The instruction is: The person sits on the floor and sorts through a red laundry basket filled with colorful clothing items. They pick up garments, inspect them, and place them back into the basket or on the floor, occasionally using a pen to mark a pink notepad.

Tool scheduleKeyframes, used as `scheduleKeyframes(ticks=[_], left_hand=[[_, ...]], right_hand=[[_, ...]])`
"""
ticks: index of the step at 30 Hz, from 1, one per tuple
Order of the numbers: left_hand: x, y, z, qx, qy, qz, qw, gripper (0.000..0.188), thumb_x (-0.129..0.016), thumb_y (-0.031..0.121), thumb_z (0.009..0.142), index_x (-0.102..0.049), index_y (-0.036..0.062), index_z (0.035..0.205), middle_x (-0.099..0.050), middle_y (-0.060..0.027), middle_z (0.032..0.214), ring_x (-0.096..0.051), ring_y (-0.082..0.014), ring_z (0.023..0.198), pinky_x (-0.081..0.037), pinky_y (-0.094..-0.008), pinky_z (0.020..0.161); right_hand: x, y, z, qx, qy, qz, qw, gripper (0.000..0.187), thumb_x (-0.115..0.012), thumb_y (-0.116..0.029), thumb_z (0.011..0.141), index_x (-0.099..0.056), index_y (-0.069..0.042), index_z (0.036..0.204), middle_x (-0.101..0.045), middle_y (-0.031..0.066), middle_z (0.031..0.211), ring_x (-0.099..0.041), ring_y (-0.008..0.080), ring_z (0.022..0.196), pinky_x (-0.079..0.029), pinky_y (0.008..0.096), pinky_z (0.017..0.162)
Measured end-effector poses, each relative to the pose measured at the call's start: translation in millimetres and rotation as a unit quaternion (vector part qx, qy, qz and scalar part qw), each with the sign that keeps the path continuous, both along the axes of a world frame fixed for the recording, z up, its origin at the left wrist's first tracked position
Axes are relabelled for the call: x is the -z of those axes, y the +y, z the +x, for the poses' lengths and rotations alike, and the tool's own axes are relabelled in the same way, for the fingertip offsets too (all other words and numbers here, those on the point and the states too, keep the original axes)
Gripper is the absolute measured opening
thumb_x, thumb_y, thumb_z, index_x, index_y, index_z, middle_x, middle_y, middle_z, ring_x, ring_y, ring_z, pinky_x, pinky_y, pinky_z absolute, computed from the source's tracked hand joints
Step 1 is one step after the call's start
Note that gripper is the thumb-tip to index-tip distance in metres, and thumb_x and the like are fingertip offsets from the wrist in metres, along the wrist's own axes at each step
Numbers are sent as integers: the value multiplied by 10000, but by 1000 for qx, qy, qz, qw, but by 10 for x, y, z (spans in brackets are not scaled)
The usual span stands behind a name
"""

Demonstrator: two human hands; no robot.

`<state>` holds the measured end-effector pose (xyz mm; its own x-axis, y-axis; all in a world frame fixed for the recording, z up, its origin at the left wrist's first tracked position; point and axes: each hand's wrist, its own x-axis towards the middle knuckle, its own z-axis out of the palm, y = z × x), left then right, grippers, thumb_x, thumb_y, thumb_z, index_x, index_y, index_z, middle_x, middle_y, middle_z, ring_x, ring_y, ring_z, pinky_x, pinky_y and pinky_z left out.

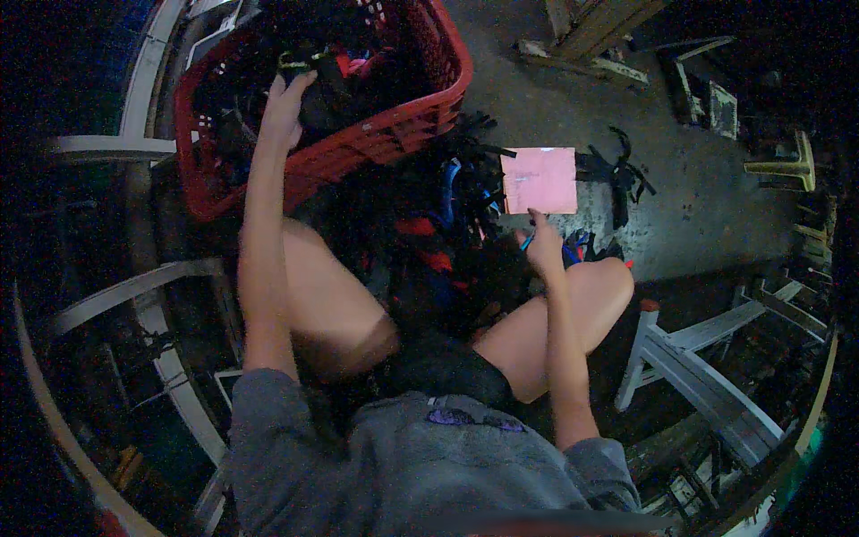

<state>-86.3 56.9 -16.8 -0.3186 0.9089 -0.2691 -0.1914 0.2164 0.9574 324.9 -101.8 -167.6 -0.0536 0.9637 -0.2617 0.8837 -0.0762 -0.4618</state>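
Observation:
My left hand [284,112] reaches over the near wall of a red plastic basket [376,134]. Its fingers are closed at a dark piece with a yellow-green edge [293,64], whose kind I cannot make out. Dark bundles with bits of red fill the basket around it. Out in front of my right knee, my right hand [544,251] has its index finger at the lower edge of a pink sheet of paper [540,182]. The other fingers curl around a thin blue thing [526,242], mostly hidden by the hand.
Between my legs and the basket lies a heap of black straps with red and blue pieces [420,233]. More black straps [621,174] are on the grey floor beside the paper. Pale frame parts stand at the left, and a light bench-like frame [707,376] at the right.

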Motion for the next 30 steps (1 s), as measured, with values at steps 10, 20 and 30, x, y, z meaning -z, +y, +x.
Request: scheduleKeyframes(ticks=[10,20,30], left_hand=[[-238,-1182,992,168,17,-104,980,566,-619,180,821,-373,23,1307,-501,-90,1206,-477,-176,1086,-381,-319,948],[690,-2511,780,103,-524,4,846,452,-514,185,884,-409,29,1295,-468,-141,1274,-465,-270,1149,-363,-410,1001],[1273,-2188,745,-170,-758,-34,629,435,-480,182,891,-421,-2,1281,-439,-180,1313,-455,-325,1176,-361,-447,1021]], right_hand=[[811,653,-555,-49,322,101,940,316,-554,-79,836,-544,-20,1146,-631,133,937,-593,303,891,-459,372,796],[1494,675,-711,-110,18,-35,993,724,-680,-173,694,-315,-64,1310,-554,202,1060,-518,384,998,-468,469,791],[1439,953,-485,-49,210,-6,976,442,-624,-71,696,-512,13,1115,-616,231,954,-595,372,894,-478,417,773]])
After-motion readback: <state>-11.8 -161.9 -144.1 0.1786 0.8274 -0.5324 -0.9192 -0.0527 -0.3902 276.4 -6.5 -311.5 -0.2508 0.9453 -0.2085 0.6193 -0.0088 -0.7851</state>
